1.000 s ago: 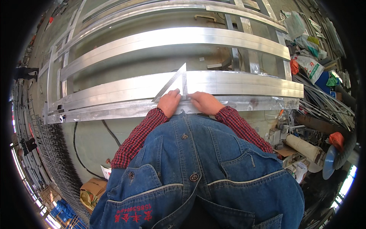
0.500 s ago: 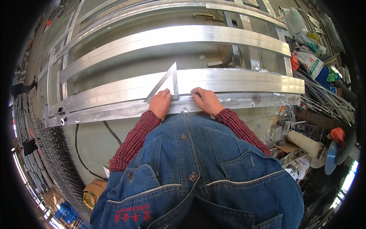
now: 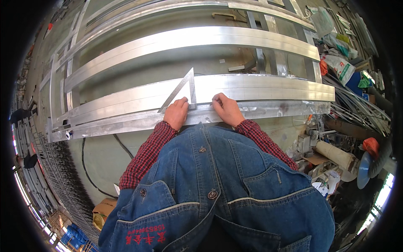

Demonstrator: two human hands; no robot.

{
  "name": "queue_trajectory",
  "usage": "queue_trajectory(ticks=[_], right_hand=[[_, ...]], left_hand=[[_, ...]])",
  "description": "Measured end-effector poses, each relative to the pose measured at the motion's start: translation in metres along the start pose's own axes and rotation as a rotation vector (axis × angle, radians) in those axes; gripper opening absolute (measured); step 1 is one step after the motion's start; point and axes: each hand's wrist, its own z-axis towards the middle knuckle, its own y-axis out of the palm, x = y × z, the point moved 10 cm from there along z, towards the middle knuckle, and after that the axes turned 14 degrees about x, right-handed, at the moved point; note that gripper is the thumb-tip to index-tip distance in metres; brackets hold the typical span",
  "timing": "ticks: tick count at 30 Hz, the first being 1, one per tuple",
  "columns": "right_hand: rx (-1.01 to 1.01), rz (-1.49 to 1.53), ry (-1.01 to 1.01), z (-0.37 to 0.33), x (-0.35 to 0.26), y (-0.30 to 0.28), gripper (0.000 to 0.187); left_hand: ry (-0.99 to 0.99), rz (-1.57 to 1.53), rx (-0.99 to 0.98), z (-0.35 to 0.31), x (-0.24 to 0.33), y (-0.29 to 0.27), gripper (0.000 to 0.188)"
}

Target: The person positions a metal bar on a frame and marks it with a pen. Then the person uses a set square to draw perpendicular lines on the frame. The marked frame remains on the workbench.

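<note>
A metal triangle square lies across the nearest long silver metal bar, its tip pointing away from me. My left hand is closed on the near end of the square, at the bar's near edge. To the right of the square, my right hand rests at the same edge with its thumb and fingers pinched together. Whatever may sit in that pinch is too small to make out. Along the near side runs a second, duller metal rail just below the bar.
Another flat silver bar lies farther off, parallel, over crossing rails. Sacks and a bundle of thin metal strips lie at the right. A beige cylinder is lower right. Black cable trails over the floor at left.
My right hand has shifted very slightly, its fingers still pinched. The left hand and the square hold their place on the bar.
</note>
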Motion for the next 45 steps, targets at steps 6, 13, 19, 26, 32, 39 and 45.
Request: queue_trajectory(ticks=[6, 13, 19, 26, 32, 39, 45], right_hand=[[0.007, -0.038, -0.016, 0.005, -0.004, 0.003, 0.028], [0.019, -0.084, -0.360, 0.016, -0.036, 0.024, 0.037], [0.057, -0.142, -0.456, 0.039, -0.047, 0.047, 0.041], [0.017, -0.172, -0.412, 0.056, -0.043, 0.061, 0.043], [-0.041, -0.214, -0.415, 0.052, -0.044, 0.063, 0.042], [-0.439, -0.198, -0.289, -0.012, -0.038, 0.061, 0.036], [-0.440, -0.072, -0.154, -0.034, -0.040, 0.052, 0.036]], left_hand=[[-0.008, -0.005, 0.017, 0.001, -0.001, 0.000, 0.025], [-0.016, -0.017, 0.007, 0.000, 0.001, -0.001, 0.027], [-0.001, -0.024, -0.002, 0.000, -0.001, 0.001, 0.029], [0.035, -0.003, 0.023, -0.001, -0.004, 0.002, 0.026], [0.046, 0.006, 0.015, -0.001, -0.003, 0.002, 0.026], [0.049, -0.008, 0.011, -0.001, -0.004, 0.001, 0.026], [0.041, -0.024, 0.053, -0.006, -0.007, -0.007, 0.027]])
